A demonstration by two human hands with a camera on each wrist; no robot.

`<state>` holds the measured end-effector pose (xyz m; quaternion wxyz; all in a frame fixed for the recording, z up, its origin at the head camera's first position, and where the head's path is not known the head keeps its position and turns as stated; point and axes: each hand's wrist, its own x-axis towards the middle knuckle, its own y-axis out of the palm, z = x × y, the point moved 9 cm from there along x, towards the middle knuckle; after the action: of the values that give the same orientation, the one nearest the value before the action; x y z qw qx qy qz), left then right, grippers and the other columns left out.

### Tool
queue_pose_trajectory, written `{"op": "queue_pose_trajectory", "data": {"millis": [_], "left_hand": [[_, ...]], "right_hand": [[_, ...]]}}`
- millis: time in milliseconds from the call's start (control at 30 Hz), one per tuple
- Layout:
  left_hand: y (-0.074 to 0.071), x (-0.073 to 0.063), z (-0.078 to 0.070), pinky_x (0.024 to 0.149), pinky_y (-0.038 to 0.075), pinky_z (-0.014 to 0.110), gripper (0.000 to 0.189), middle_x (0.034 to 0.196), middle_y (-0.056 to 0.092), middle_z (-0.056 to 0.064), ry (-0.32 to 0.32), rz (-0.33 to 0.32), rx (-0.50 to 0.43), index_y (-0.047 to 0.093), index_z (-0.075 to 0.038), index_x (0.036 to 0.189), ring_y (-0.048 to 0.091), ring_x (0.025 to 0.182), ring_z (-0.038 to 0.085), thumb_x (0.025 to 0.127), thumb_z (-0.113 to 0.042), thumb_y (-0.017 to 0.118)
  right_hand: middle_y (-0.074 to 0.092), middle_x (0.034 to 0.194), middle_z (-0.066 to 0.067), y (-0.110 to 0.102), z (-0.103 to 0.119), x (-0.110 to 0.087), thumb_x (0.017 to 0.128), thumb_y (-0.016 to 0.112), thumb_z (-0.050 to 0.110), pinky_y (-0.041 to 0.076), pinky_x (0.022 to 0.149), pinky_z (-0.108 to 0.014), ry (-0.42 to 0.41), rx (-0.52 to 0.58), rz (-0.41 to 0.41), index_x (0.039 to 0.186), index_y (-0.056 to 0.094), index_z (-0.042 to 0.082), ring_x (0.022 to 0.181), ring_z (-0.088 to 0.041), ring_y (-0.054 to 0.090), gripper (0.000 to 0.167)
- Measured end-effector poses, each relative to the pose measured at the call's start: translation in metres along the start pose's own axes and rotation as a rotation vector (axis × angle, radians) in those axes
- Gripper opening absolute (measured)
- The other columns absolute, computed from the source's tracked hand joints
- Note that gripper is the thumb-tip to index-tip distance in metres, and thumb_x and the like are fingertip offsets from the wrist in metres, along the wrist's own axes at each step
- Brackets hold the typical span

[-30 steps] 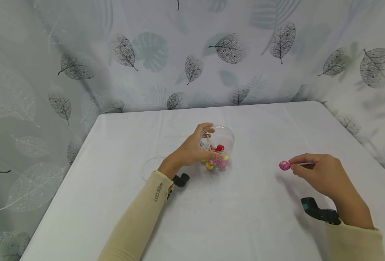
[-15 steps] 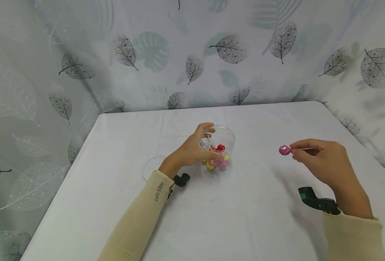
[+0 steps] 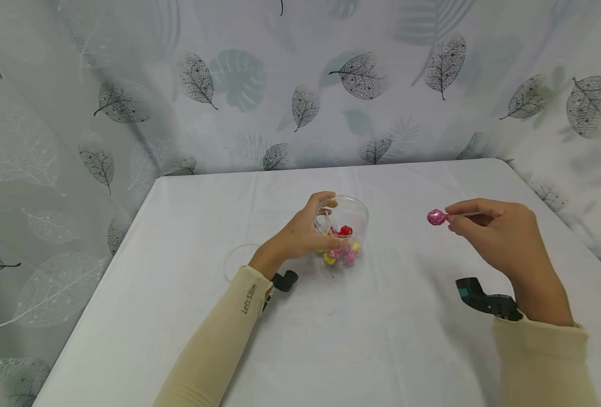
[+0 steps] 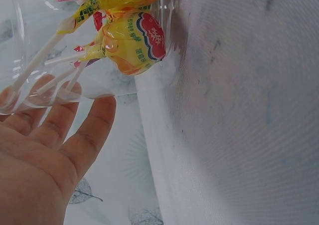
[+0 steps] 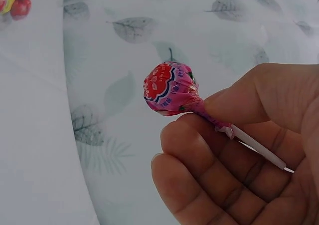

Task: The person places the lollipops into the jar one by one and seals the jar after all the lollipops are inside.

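My left hand (image 3: 296, 233) grips a clear round plastic jar (image 3: 358, 221) near the middle of the table, thumb in front and fingers behind. Inside it lie several wrapped lollipops, among them a red one (image 3: 346, 230) and a pink one (image 3: 349, 257). Yellow-wrapped lollipops (image 4: 130, 44) with white sticks show through the wall in the left wrist view. To the right, my right hand (image 3: 504, 234) holds up a pink lollipop (image 5: 172, 89), pinching it between thumb and index finger just below the candy. Its white stick (image 5: 259, 147) runs back across the palm.
A clear round lid (image 3: 235, 261) lies flat on the white-covered table (image 3: 361, 350), left of the jar and partly behind the left wrist. Leaf-patterned curtain (image 3: 259, 85) hangs along the back and both sides of the table.
My right hand has risen with the pink lollipop toward the back of the table and shifted slightly left. The left hand and jar have stayed in place.
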<state>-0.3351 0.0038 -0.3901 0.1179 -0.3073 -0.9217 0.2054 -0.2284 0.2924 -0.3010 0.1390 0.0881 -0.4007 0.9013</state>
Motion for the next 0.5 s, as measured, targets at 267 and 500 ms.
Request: {"op": "queue_pose_trajectory", "data": {"millis": [267, 500], "left_hand": [[0.0, 0.0, 0.002, 0.113, 0.04, 0.054, 0.096, 0.157, 0.044, -0.006, -0.003, 0.003, -0.02, 0.025, -0.027, 0.16, 0.04, 0.144, 0.016, 0.085, -0.02, 0.084], [0.0, 0.001, 0.002, 0.114, 0.039, 0.054, 0.099, 0.157, 0.045, -0.006, -0.006, 0.004, -0.012, 0.025, -0.027, 0.16, 0.041, 0.144, 0.017, 0.083, -0.026, 0.087]], "right_hand": [[0.068, 0.075, 0.028, 0.004, 0.015, 0.008, 0.096, 0.07, 0.021, 0.037, 0.054, -0.028, -0.041, 0.018, -0.024, 0.109, 0.081, 0.008, 0.071, -0.004, 0.055, 0.021], [0.066, 0.076, 0.032, 0.007, 0.027, 0.013, 0.096, 0.069, 0.019, 0.038, 0.055, -0.027, -0.05, 0.069, -0.034, 0.11, 0.081, 0.007, 0.074, -0.003, 0.057, 0.022]]}}
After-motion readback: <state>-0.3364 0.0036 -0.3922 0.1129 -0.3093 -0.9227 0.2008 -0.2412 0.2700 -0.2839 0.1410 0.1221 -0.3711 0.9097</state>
